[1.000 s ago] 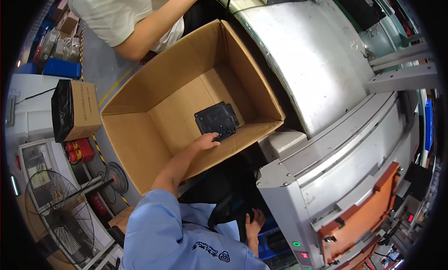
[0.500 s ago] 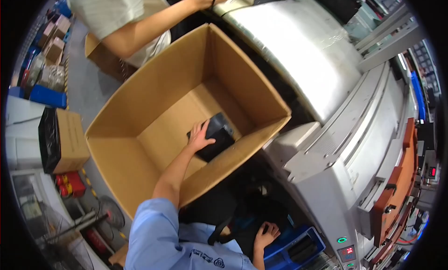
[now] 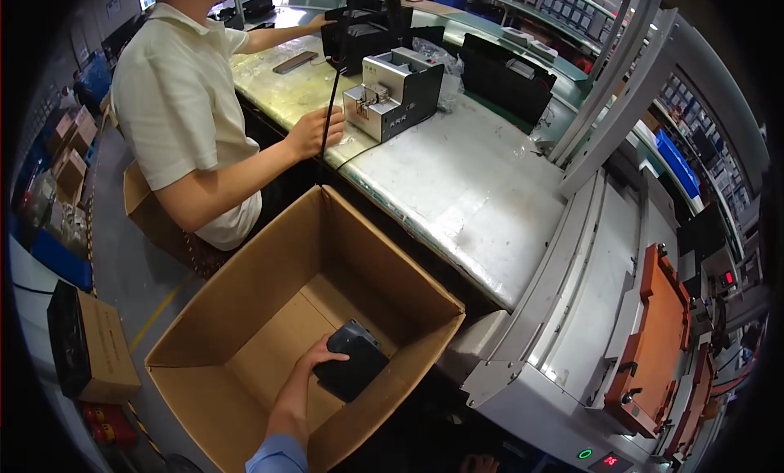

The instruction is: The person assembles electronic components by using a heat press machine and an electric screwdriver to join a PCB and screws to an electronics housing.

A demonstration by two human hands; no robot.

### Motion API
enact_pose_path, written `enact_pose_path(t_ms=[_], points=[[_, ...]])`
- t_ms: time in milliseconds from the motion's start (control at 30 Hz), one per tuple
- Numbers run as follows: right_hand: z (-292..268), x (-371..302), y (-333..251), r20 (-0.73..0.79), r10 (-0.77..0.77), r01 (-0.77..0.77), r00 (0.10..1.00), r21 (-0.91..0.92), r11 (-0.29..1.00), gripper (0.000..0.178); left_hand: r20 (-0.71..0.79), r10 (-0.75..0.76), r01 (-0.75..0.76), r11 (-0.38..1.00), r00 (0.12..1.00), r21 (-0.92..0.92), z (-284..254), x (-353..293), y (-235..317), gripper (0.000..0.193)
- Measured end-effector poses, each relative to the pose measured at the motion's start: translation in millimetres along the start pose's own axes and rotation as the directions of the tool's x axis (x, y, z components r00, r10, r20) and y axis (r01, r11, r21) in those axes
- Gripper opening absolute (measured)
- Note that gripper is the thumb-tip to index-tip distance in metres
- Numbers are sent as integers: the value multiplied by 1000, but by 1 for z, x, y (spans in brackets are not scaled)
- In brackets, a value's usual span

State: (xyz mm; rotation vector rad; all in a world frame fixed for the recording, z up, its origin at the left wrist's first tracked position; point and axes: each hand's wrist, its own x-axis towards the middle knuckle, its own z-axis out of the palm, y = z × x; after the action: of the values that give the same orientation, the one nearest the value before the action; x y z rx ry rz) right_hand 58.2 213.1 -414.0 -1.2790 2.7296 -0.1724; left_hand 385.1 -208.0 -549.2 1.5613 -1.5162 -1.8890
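My left hand (image 3: 317,357) reaches down into a large open cardboard box (image 3: 245,330). It grips the left edge of a black box-shaped plastic case (image 3: 358,367), with the thumb lying over the top. The case rests inside at the right side of the cardboard bottom, and my fingers on its far side are partly hidden. Only part of my right hand (image 3: 479,464) shows, dim and cut off by the lower edge, so its fingers are not clear.
Left of the worktable (image 3: 482,203) sits a person in a pale shirt (image 3: 175,89), holding a black cable. A small grey machine (image 3: 392,93) stands on that table. On the right is a grey machine with an orange plate (image 3: 653,342). A taped carton (image 3: 106,346) stands at left.
The view has tilted up, showing more of the table and the seated person. My left hand stays at the black case. My right hand has slipped mostly below the lower edge.
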Motion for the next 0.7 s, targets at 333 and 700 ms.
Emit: enact_pose_path(t_ms=[333,700], points=[[1,-4,14,-26,6,-5,1000,29,1000,19,159,-111,91,988,981,128,-15,3,1,80],[7,-4,20,-3,97,-97,995,20,995,23,14,55,-56,907,998,417,4,-35,62,51]])
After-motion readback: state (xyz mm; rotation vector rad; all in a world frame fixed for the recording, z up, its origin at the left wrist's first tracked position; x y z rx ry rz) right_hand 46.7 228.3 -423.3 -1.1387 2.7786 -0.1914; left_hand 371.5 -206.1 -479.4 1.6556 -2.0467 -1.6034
